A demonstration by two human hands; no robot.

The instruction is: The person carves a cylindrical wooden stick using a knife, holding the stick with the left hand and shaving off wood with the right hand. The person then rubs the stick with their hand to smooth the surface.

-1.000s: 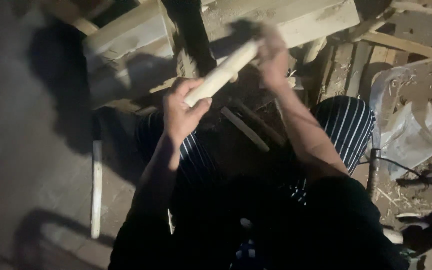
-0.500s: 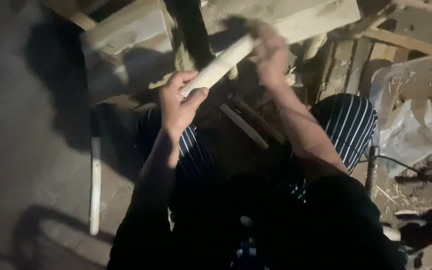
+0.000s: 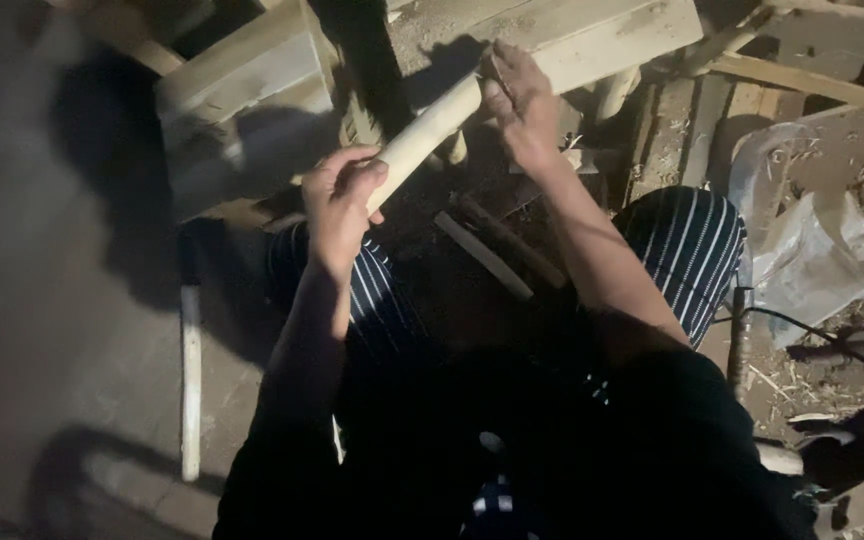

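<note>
One wooden rod (image 3: 422,135) (two hands)

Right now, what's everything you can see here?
rod: one, pale wood, round, held slanting between both hands
bench: one, pale timber block, above left hand
plank: one, pale, top centre
stick: one, white, on floor at left
slat: one, brown, between the knees
plastic sheet: one, grey, crumpled, right
cable: one, black, right
trousers: striped dark and white
left hand: grips rod's near end
right hand: on rod's far end
</note>
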